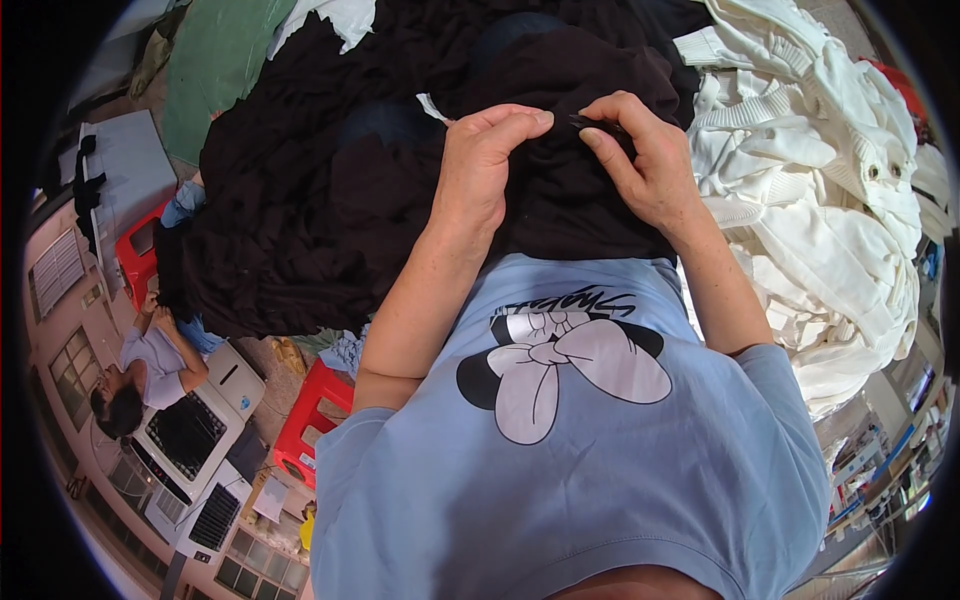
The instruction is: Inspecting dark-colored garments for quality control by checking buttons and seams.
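Note:
A large heap of black fabric (290,230) covers my lap and spreads to the left. My left hand (478,160) is closed at the heap's near part, thumb pressed against the fingers on the black fabric. A small white tag (432,107) sticks out beside its knuckles. To its right, my right hand (645,155) is also closed, with thumb and fingers bent around a small, thin dark tool (592,122). That tool's tip points toward the left hand. Its exact kind is hard to make out against the black cloth. A narrow gap separates the two hands.
White knitted garments (800,220) are piled high on my right. Green cloth (215,75) hangs at the upper left. Red plastic stools (310,420) stand on the left, where another person (150,370) sits by a pale machine with a dark grille (185,435).

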Demonstrator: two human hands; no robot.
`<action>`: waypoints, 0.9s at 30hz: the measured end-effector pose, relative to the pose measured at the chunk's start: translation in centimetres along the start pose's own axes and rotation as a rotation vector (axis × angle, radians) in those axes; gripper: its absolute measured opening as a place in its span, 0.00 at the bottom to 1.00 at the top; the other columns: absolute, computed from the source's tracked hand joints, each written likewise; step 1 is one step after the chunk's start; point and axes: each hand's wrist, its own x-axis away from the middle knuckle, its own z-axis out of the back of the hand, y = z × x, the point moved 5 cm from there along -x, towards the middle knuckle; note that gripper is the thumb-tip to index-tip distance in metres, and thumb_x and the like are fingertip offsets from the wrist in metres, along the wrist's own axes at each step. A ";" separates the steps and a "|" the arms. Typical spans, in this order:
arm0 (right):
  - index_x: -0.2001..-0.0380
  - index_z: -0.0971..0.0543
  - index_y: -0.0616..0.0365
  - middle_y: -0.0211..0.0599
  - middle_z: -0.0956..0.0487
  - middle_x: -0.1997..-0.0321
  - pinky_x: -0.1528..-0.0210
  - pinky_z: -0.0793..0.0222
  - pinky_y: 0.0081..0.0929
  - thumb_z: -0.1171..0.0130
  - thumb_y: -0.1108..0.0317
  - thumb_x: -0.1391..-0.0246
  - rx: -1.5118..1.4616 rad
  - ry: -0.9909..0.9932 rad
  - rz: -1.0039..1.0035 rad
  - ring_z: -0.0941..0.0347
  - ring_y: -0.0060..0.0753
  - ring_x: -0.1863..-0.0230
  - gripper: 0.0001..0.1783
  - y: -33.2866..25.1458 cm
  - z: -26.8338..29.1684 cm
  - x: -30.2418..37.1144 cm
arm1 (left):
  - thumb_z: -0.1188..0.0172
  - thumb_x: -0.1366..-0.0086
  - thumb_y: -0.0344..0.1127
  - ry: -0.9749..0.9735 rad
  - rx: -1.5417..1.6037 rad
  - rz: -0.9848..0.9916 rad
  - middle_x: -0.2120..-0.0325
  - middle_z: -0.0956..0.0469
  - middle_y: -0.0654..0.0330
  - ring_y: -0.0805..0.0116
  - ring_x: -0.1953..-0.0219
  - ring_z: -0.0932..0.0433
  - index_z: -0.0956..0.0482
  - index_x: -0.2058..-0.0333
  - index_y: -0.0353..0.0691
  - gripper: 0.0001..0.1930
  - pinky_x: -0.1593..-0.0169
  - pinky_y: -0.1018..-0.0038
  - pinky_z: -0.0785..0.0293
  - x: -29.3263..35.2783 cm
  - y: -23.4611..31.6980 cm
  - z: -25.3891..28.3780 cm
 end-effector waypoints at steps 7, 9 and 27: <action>0.60 0.20 0.55 0.35 0.19 0.65 0.65 0.26 0.33 0.35 0.65 0.39 0.113 0.000 0.118 0.20 0.42 0.65 0.09 -0.5 -0.4 -0.2 | 0.35 0.37 0.30 0.002 0.017 -0.020 0.65 0.13 0.58 0.72 0.58 0.19 0.12 0.62 0.32 0.08 0.45 0.75 0.30 0.1 0.0 -0.2; 0.60 0.20 0.55 0.35 0.19 0.65 0.65 0.26 0.33 0.35 0.65 0.40 0.120 -0.006 0.119 0.19 0.42 0.65 0.08 -0.5 -0.4 -0.2 | 0.35 0.37 0.30 0.007 0.002 -0.009 0.65 0.13 0.58 0.72 0.58 0.19 0.12 0.62 0.31 0.08 0.45 0.75 0.30 0.1 0.1 -0.1; 0.67 0.20 0.56 0.33 0.20 0.70 0.71 0.27 0.29 0.32 0.72 0.56 0.219 0.086 0.146 0.20 0.36 0.73 0.11 -2.0 -0.9 -0.8 | 0.36 0.36 0.28 0.065 -0.120 -0.121 0.67 0.15 0.61 0.76 0.61 0.21 0.12 0.64 0.31 0.07 0.49 0.79 0.30 1.0 0.5 -1.0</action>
